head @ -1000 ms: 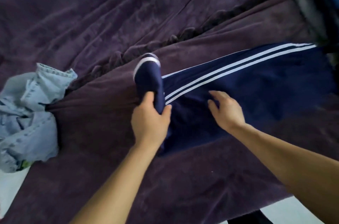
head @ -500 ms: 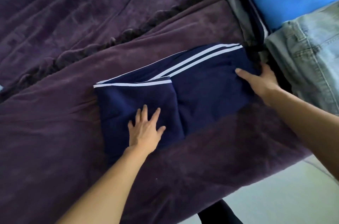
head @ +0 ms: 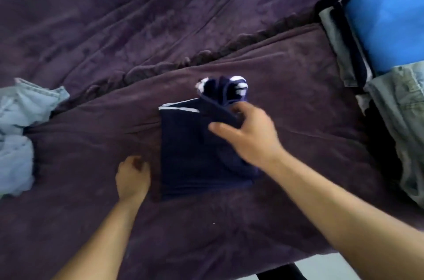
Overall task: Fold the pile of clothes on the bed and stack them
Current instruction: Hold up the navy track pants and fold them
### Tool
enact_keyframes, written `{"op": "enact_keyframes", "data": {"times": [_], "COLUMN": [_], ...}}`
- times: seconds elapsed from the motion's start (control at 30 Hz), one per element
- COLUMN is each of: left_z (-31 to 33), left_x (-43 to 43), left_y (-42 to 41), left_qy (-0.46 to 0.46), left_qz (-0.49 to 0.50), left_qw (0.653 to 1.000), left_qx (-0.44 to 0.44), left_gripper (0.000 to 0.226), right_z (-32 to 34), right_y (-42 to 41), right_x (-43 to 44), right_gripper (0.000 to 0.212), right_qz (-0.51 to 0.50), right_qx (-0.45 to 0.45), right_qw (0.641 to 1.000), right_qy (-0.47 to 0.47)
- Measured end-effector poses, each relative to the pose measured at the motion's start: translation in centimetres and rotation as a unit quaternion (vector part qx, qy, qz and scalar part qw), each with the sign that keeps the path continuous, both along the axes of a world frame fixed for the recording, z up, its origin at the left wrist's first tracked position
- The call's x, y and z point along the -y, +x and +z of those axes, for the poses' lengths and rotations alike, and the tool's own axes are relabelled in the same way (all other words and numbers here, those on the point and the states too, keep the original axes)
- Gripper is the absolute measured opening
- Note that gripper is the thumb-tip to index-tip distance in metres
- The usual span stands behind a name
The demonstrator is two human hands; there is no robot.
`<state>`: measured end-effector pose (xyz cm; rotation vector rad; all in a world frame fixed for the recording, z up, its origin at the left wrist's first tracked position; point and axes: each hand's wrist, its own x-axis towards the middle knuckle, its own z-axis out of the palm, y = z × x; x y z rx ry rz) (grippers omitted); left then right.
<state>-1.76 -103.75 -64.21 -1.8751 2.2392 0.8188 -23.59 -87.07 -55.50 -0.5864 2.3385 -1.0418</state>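
A wrinkled purple plush blanket (head: 206, 15) spreads across the view. A second purple layer (head: 286, 68) overlies its near half, ruffled edge (head: 229, 49) running diagonally. Beyond the blanket's near edge are pale floor (head: 332, 266) and 1 black object (head: 281, 274), cropped.

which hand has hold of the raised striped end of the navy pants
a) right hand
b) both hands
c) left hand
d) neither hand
a: the right hand has the raised, white-striped end of the navy pants in its grip between thumb and fingers, while the left hand sits low with curled fingers by the pants' left edge, away from that end.
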Motion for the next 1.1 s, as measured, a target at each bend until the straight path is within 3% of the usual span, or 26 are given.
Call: {"op": "enact_keyframes", "data": {"times": [0.07,0.13,0.2,0.3,0.4,0.53,0.67,0.8,1.1], "left_z": [0.0,-0.1,-0.4,-1.0,-1.8,-3.5,-4.9,-3.9,5.6], "left_x": [1.2,1.8,2.2,2.3,1.0,-0.5,0.1,-0.3,-7.2], "left_y": [2.7,4.6,5.3,3.7,-0.3,-4.9,-4.6,-3.1,-4.2], "left_qy": [0.003,0.005,0.003,0.004,0.079,0.171,0.150,0.115,0.085], "left_qz": [0.042,0.065,0.083,0.082,0.074,0.088,0.046,-0.013,-0.072], "left_qw": [0.999,0.998,0.997,0.995,0.984,0.962,0.973,0.980,0.977], "left_qx": [0.014,0.019,0.002,-0.063,-0.140,-0.192,-0.168,-0.160,-0.184], "left_gripper": [0.030,0.028,0.026,0.031,0.056,0.079,0.076,0.074,0.078], "right_z": [-2.0,-4.7,-6.5,-8.1,-9.6,-12.3,-15.0,-14.2,-4.6], "right_y": [4.0,7.5,9.1,7.9,3.8,0.5,2.6,4.9,3.3], "right_x": [3.7,5.6,5.3,2.6,-0.3,-0.7,0.5,-0.4,-6.8], "right_gripper": [0.052,0.059,0.054,0.033,0.040,0.079,0.098,0.094,0.083], "right_qz": [0.121,0.252,0.291,0.151,0.047,0.011,0.002,-0.010,0.033], "right_qx": [-0.003,0.073,0.080,-0.059,-0.144,-0.047,0.020,0.007,-0.012], "right_qw": [0.989,0.955,0.945,0.986,0.983,0.981,0.980,0.983,0.976], "right_qy": [0.083,0.138,0.131,0.046,0.102,0.190,0.199,0.186,0.217]}}
